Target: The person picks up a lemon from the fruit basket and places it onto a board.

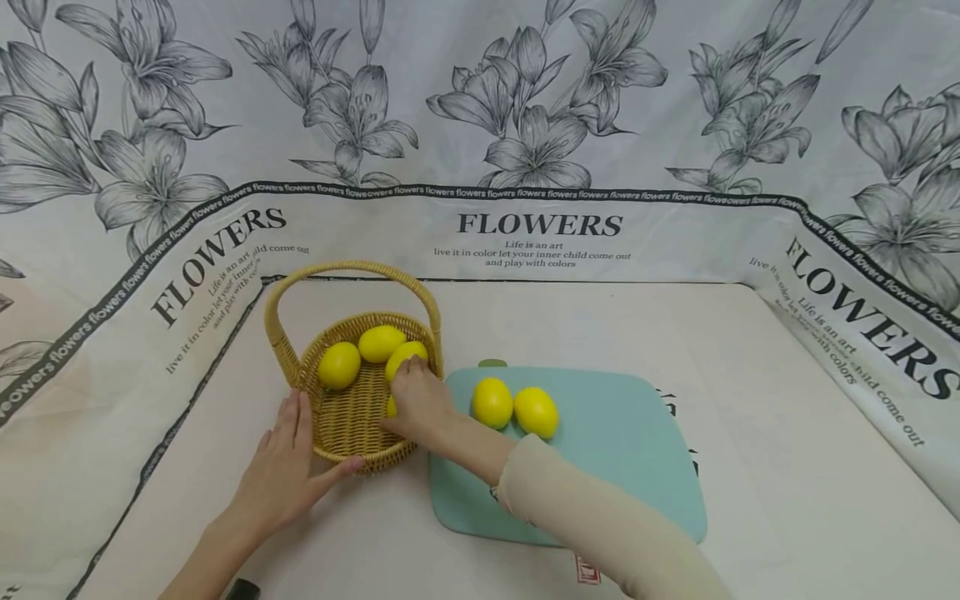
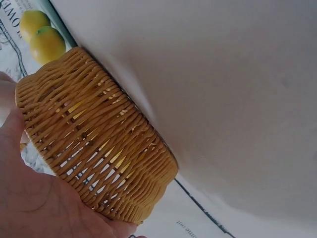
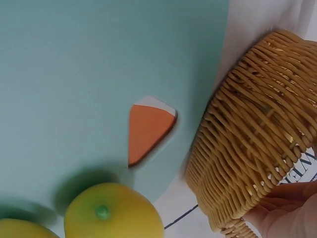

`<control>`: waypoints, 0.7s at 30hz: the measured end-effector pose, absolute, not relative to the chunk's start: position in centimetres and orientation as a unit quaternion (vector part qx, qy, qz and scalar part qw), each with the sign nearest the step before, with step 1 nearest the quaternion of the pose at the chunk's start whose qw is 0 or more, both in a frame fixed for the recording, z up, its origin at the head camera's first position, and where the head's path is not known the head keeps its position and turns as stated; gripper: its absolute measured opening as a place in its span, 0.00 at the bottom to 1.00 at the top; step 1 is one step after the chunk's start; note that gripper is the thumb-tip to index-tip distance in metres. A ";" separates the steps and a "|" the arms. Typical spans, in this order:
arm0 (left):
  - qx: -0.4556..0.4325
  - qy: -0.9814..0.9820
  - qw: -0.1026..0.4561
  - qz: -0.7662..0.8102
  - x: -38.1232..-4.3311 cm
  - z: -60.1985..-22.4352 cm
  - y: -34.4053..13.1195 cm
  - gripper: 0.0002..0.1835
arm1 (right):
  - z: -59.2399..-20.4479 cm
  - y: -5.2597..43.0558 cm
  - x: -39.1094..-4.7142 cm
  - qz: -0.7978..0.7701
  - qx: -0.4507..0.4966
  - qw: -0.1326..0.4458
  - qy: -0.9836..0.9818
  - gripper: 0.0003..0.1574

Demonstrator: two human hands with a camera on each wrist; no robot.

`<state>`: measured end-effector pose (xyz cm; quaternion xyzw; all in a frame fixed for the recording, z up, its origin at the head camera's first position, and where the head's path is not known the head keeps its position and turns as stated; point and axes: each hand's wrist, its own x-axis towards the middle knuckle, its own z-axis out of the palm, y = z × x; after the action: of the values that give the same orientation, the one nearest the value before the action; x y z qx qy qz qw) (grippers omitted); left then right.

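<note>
A wicker basket (image 1: 360,425) with a tall arched handle stands on the left of the table. Its outer wall fills much of the left wrist view. My left hand (image 1: 281,475) rests against its near left side, straight fingers along the wall and thumb at the front rim. Inside the basket, my right hand (image 1: 426,404) grips a lemon (image 1: 392,407), largely hidden between fingers and thumb. Another lemon (image 1: 408,357) lies right at the fingertips. Two more, a rear lemon (image 1: 381,343) and a left lemon (image 1: 340,365), sit towards the back.
Right of the basket lies a pale blue-green board (image 1: 600,467) carrying two lemons (image 1: 492,403) side by side. An orange and white wedge shape (image 3: 149,130) shows on the board near the basket. A dark object (image 1: 243,590) pokes in at the bottom edge. Flower-printed cloth (image 1: 540,225) surrounds the table.
</note>
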<state>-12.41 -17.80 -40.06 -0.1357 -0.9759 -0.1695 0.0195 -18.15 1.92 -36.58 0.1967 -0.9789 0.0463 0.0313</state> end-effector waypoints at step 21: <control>-0.135 -0.975 0.016 -0.174 -12.4 -40.0 -17.9 0.62 | -35.6 2.1 -18.2 0.073 0.213 -0.038 -0.974 0.19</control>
<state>-12.38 -17.87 -40.02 -0.1348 -0.9753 -0.1743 0.0160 -18.21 2.13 -35.61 0.2131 -0.9736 0.0728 -0.0378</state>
